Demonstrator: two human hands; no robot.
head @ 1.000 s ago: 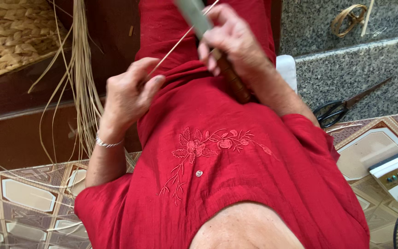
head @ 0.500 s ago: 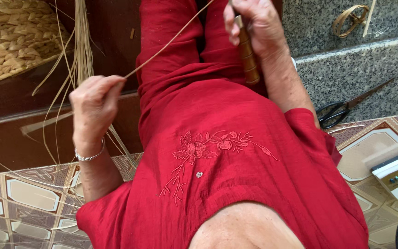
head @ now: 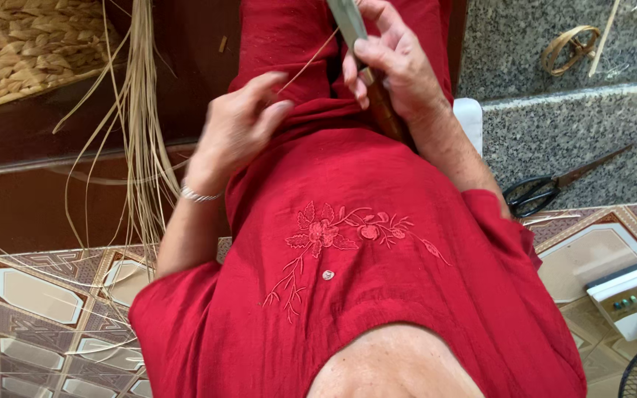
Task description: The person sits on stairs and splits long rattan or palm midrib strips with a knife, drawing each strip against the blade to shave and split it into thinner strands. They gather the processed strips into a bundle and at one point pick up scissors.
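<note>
The left hand has come back toward the knife, its grip loosely closed on the thin strip, which runs toward 1 o'clock to the blade held tight by the right hand.

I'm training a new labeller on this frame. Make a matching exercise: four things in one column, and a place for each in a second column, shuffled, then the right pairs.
Things:
1. knife
2. scissors
3. bracelet
4. bundle of straw strips

Places:
A. on the left wrist
B. hanging down past the dark wood at left
C. in the right hand
D. lying against the grey stone step at right

Pairs: 1-C, 2-D, 3-A, 4-B
</note>
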